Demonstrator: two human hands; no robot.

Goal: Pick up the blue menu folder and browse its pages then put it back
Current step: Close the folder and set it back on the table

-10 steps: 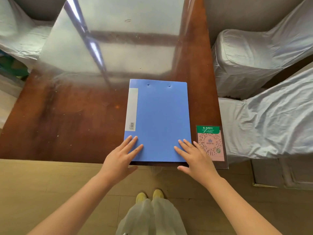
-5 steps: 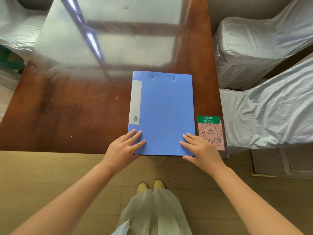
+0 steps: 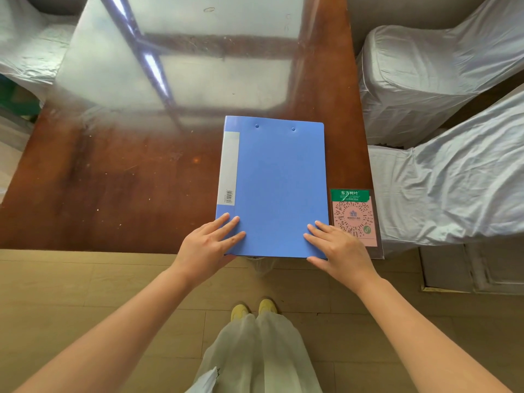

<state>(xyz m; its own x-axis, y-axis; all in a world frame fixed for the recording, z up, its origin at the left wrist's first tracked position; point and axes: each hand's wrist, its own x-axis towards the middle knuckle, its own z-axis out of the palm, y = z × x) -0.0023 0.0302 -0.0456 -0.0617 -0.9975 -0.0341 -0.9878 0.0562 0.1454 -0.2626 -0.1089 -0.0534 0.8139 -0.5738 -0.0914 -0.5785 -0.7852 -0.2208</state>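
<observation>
The blue menu folder (image 3: 279,188) lies closed and flat on the brown table (image 3: 119,191), with its grey spine label on the left. Its near edge hangs slightly over the table's front edge. My left hand (image 3: 208,248) holds the near left corner, fingers spread on the cover and thumb at the edge below. My right hand (image 3: 338,251) holds the near right corner the same way.
A pink and green QR code card (image 3: 354,215) lies on the table's near right corner, touching the folder's right side. Chairs in silver covers (image 3: 442,177) stand close on the right, and another chair (image 3: 25,46) at the far left. A glass top reflects light across the far half.
Both hands have stayed on the folder's near corners. The folder has kept its place on the table; only the view has shifted a little.
</observation>
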